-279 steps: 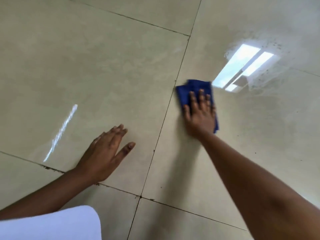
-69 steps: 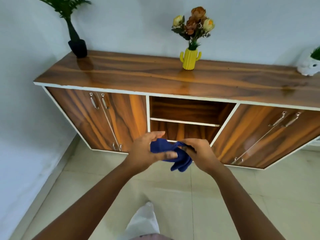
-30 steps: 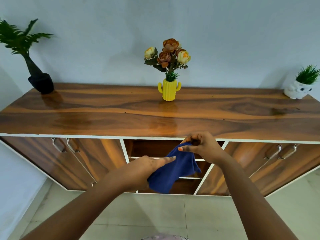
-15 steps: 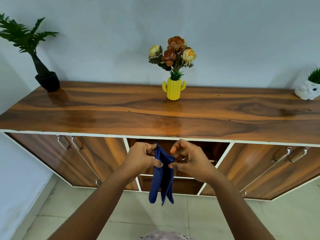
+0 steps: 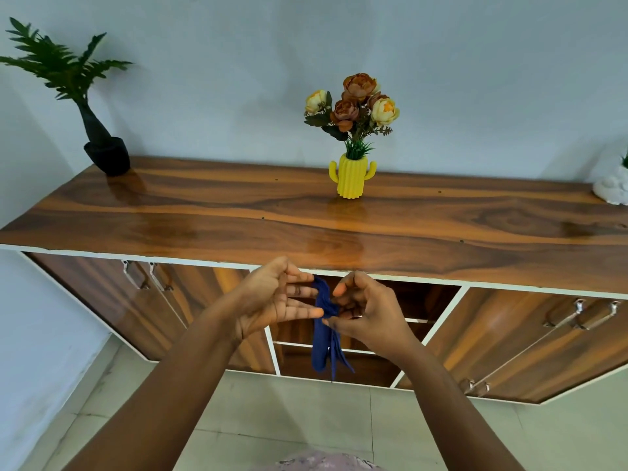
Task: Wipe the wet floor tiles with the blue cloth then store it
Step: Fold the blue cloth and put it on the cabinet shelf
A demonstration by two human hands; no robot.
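The blue cloth (image 5: 323, 338) hangs folded lengthwise in the air, in front of the open middle shelf of a wooden sideboard (image 5: 306, 226). My right hand (image 5: 365, 309) pinches its upper part between fingers and thumb. My left hand (image 5: 272, 299) is just left of the cloth, palm turned toward it, fingers spread, its fingertips touching the fabric. The lower end of the cloth dangles free over the beige floor tiles (image 5: 289, 413).
On the sideboard top stand a yellow cactus vase with flowers (image 5: 352, 176), a black-potted green plant (image 5: 102, 151) at the far left and a white pot (image 5: 611, 188) at the right edge. Closed doors with metal handles flank the open shelf (image 5: 424, 300). A wall runs along the left.
Since the earliest frame I left the wet tiles and stood facing the sideboard. In the last second the spread cloth was folded narrow; my left hand has now opened its fingers.
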